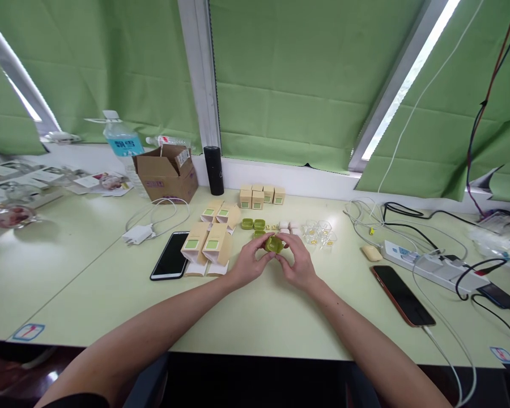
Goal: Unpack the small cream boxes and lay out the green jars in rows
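Between my two hands, above the table, is a small green square cup [274, 245]. My left hand [251, 262] grips its left side with thumb and fingers, and my right hand [296, 263] grips the right side. Just behind them lie more green cups [259, 224], a few tiny yellowish pieces [271, 227] and several whitish round pieces [289, 226]. Several clear plastic cups [321, 233] with small yellow bits stand to the right. On the left are open kraft boxes [215, 241] with green labels, flaps folded out. Closed small kraft boxes [262, 196] are grouped at the back.
A black phone [170, 256] and white charger [139, 233] lie left. Behind stand a cardboard carton [170, 175], a water bottle [121, 139] and a black cylinder [213, 171]. At right are a second phone [403, 294], a power strip [433, 266] and tangled cables.
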Demonstrator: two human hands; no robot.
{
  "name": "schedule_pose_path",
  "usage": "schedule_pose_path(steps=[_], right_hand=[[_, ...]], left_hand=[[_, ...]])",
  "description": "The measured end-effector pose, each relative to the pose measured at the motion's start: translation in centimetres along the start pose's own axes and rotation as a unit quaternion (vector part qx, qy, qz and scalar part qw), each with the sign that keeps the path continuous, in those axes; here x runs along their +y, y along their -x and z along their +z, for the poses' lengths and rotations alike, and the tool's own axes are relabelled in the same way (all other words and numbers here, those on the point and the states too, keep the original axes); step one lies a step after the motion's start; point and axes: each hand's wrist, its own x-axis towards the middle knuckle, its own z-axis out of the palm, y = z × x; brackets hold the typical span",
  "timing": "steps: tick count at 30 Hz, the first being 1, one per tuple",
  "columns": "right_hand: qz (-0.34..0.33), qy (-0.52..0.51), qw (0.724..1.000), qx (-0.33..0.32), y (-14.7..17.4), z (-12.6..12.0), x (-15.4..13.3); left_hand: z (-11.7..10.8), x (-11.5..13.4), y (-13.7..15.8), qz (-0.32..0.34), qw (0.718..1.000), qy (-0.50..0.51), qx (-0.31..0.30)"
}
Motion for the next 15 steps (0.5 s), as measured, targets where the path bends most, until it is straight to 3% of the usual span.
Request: schedule_pose_path(steps=[7,12,15], right_hand=[[0.076,-0.069,0.995,0.009,0.19,0.54,-0.29],[0.133,-0.151,0.979,0.035,0.40,0.49,0.06],[0.136,-0.165,0.976,0.033,0.51,0.43,0.15]], left_hand=[[-0.35,0.32,0.34,0.038,0.998,0.016,-0.039],[0.00,-0.04,0.11,-0.006,0.996,0.092,-0.001],[0.12,-0.01,-0.18,-0.042,0.990,0.135,-0.011]])
